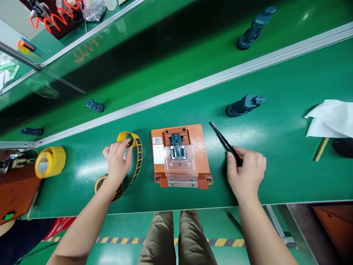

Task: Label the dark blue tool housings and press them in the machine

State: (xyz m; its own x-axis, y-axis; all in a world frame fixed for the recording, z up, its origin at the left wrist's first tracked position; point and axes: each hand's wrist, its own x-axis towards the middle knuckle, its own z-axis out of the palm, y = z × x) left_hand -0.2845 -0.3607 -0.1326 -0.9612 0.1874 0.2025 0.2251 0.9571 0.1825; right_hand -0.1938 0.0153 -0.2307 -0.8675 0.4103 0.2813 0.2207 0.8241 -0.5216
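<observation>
My left hand (118, 160) is at a yellow-edged strip of labels (138, 158), its fingers bent at the strip's curled upper end. The strip loops down to a roll (100, 182) partly hidden by my left wrist. My right hand (246, 171) grips black tweezers (224, 141), whose tips point up and left. Between my hands lies an orange fixture (200, 147) with a clear plastic plate (180, 169) over its lower part. A dark blue part (176, 139) sits in the fixture, partly under the plate.
Dark blue housings stand at the right (244, 105) and on the green strip beyond the metal rail (193, 90). Yellow tape rolls (56, 161) lie at left. A white cloth (332, 119) lies at far right. Part of another person shows at lower left.
</observation>
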